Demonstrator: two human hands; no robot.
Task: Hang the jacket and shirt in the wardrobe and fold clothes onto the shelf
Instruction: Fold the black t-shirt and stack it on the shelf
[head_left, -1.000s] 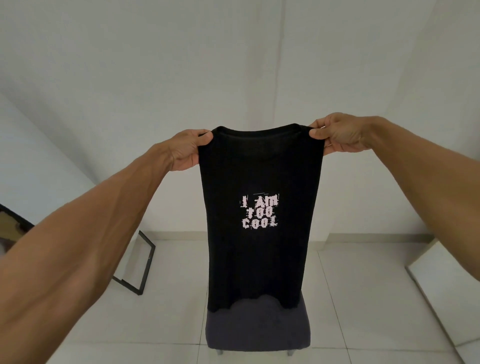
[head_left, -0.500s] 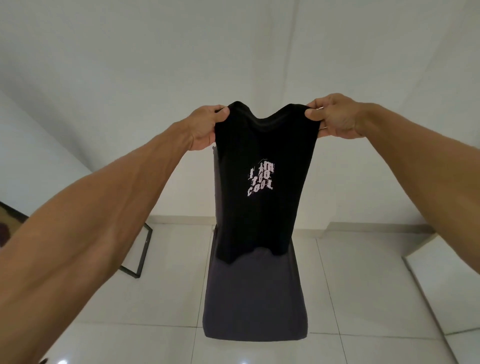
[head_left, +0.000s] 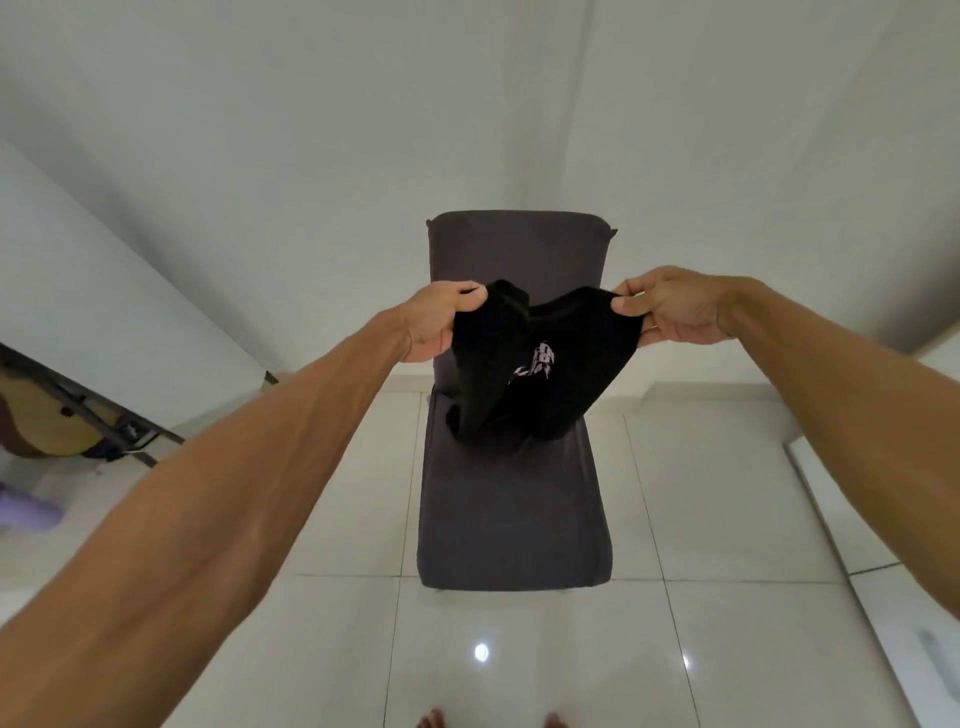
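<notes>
gripping a black shirt (head_left: 540, 374) with both hands, above a chair (head_left: 511, 509)

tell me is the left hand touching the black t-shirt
Touching: the head view shows the left hand pinching a top corner of the black t-shirt.

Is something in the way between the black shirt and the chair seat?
Nothing visible is. The left hand and right hand pinch the top corners of the shirt. Its lower end hangs down to the seat of the chair, where only the grey cover shows.
</notes>
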